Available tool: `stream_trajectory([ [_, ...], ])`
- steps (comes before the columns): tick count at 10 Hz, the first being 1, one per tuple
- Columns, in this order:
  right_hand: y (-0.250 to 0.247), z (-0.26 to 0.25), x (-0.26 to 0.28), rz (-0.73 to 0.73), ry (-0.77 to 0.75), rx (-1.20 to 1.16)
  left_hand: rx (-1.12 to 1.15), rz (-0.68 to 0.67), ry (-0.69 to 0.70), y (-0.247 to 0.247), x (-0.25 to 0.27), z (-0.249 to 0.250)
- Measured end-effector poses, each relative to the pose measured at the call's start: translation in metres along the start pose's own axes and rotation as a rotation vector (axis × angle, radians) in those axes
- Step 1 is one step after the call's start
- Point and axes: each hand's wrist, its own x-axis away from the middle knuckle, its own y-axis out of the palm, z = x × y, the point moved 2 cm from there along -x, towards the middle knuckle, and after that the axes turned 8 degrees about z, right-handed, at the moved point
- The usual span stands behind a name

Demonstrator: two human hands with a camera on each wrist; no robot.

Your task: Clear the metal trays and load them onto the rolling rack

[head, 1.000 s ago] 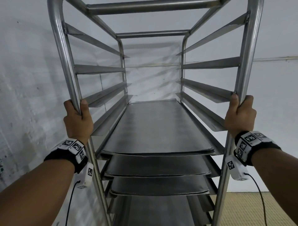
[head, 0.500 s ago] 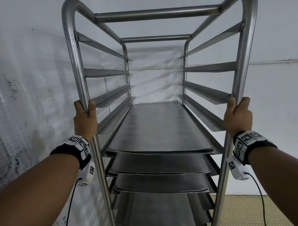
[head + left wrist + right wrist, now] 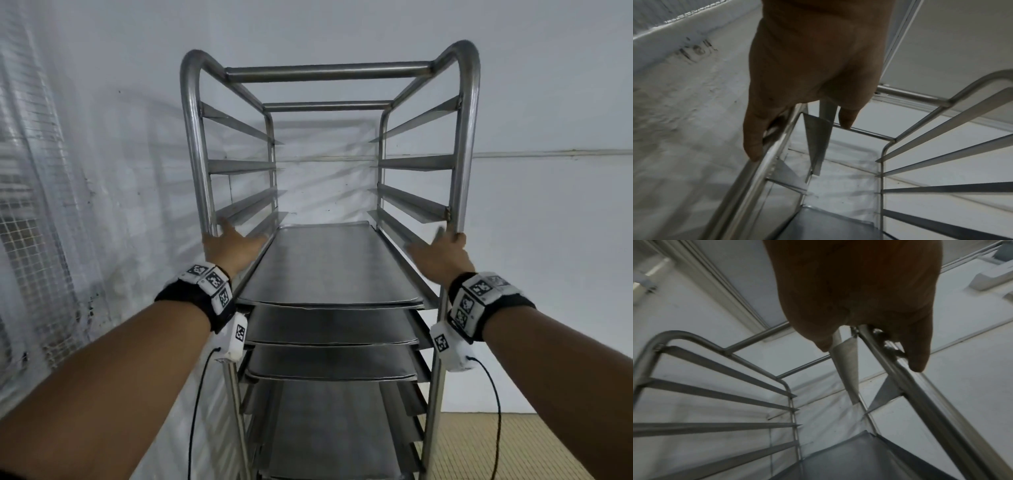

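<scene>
Here we stand at the open end of the rolling rack (image 3: pixel 329 212), which sits close to a white wall (image 3: pixel 548 102). Our left hand (image 3: pixel 227 245) is at the rack's left front post, fingers spread and loosened rather than wrapped; in the left wrist view one fingertip (image 3: pixel 754 152) lies along the post, the thumb held off it. Our right hand (image 3: pixel 442 251) mirrors this at the right front post, fingers splayed, one fingertip (image 3: pixel 918 363) against the tube. Neither hand grips anything. The metal trays (image 3: pixel 329 267) are seated on the rack's side runners: the top tray lies level with our hands, two more sit directly beneath it, and others lower down are dim. The four runner pairs above the top tray carry nothing. Right of the rack's foot, a tan ribbed floor (image 3: pixel 548 445) shows.
</scene>
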Motion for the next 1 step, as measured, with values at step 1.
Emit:
stream_trajectory([
  [1,0.0223,0.0188,0.0402,-0.103,-0.178,0.019,0.045,-0.15,0.372,0.0141,0.0534,0.0057],
])
